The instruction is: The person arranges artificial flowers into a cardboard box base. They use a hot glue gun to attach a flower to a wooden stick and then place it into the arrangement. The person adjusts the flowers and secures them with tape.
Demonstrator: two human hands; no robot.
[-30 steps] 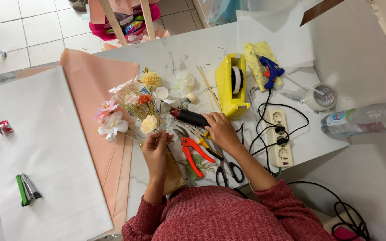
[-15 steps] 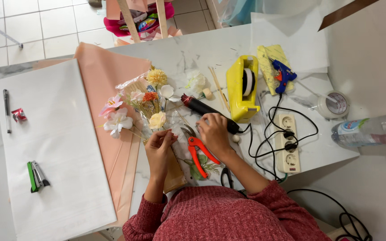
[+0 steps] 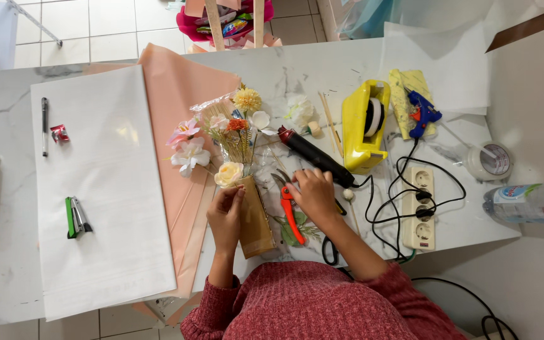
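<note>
My left hand (image 3: 225,217) grips the brown paper-wrapped stem of a bouquet of artificial flowers (image 3: 228,141), which lies on the white marble table (image 3: 310,69) with its pink, white, yellow and orange heads pointing away from me. My right hand (image 3: 313,195) rests palm down on the table just right of the bouquet. Its fingers touch red-handled pruning shears (image 3: 289,208), and a black heat tool (image 3: 315,157) lies just beyond it. Whether that hand grips anything I cannot tell.
A large white paper sheet (image 3: 105,189) and a peach sheet (image 3: 177,101) cover the left. On them lie a green stapler (image 3: 75,217) and a pen (image 3: 44,124). A yellow tape dispenser (image 3: 363,126), blue glue gun (image 3: 422,113), power strip (image 3: 423,208), tape roll (image 3: 489,160) and water bottle (image 3: 530,201) sit right.
My right hand has slid from the black tool's handle down toward the red shears. My left hand keeps its hold on the bouquet stem. The view has shifted a little.
</note>
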